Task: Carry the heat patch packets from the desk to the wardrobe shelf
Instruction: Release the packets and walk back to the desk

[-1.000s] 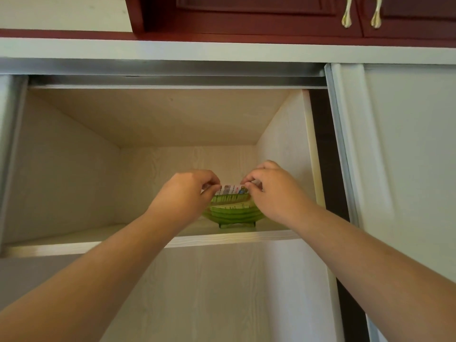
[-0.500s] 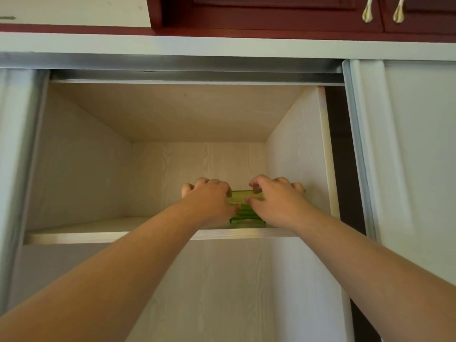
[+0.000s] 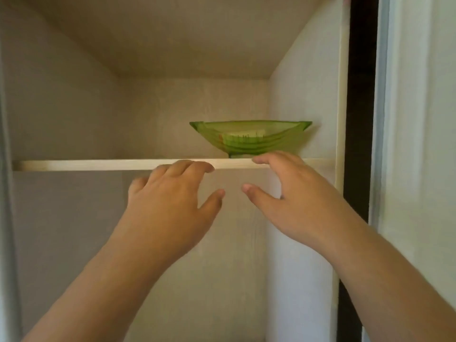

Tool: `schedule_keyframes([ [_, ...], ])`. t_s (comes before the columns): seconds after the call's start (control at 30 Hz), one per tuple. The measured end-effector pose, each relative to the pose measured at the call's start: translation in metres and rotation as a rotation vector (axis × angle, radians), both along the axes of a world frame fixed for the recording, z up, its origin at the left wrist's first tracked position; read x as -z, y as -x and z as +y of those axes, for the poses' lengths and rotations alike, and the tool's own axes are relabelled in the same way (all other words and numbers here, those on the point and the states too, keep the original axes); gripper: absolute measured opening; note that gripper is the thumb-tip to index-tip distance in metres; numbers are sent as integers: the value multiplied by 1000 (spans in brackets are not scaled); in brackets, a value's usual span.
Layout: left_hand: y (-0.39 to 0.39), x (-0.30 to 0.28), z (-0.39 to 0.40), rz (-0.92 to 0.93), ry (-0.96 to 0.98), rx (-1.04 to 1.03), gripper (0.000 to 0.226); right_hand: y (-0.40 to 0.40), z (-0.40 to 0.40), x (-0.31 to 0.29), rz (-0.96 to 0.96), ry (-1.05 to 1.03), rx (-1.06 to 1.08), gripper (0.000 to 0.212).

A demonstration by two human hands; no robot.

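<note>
— Just below the shelf (image 3: 98, 164) edge, what are the hands doing?

— Both are raised with fingers spread and loosely bent, and neither grips anything. The left hand (image 3: 170, 208) has its fingers (image 3: 190, 166) up at the shelf's front edge, overlapping it from this angle; whether they touch the board I cannot tell. Its thumb points toward the other hand.

— And the right hand (image 3: 293, 201)?

— Just beside the left, with a small gap between the two thumbs. Its fingers (image 3: 269, 159) reach the same front edge, directly under the foot of the bowl (image 3: 283, 134).

— Where are the packets (image 3: 243, 136)?

— Above the right fingers, inside that green glass bowl. Through the glass you can make out pale, flat shapes with some red at one end; the print is too blurred to read. The bowl stands upright on the shelf, above and a little right of the left fingers, close to the wardrobe's right wall (image 3: 303, 95).

— Anything further out?

— Right of the right hand, a dark gap (image 3: 359, 119) and then a pale door panel (image 3: 419, 144).
</note>
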State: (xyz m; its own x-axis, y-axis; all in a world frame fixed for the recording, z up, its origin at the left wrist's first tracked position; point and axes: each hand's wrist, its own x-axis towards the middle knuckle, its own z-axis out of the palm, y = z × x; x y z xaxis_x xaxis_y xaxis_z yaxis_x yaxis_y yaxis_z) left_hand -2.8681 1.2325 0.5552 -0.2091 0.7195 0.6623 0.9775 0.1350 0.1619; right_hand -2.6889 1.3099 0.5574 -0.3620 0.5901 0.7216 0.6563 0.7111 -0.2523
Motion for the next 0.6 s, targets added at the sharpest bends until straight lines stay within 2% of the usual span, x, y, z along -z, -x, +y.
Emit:
schedule_keyframes([
  [0.13,6,60,-18,-35,168,-24,58,-1,-18,66,-13,144,-26,58],
  [0.3,21,134,-40,-121,258,-64,58,5,-34,138,-64,251,1,59],
  [0.43,32,187,-52,-217,368,-66,59,8,-43,174,-144,331,72,64],
  [0.6,37,224,-56,-285,410,-3,58,3,-57,199,-191,451,153,68],
])
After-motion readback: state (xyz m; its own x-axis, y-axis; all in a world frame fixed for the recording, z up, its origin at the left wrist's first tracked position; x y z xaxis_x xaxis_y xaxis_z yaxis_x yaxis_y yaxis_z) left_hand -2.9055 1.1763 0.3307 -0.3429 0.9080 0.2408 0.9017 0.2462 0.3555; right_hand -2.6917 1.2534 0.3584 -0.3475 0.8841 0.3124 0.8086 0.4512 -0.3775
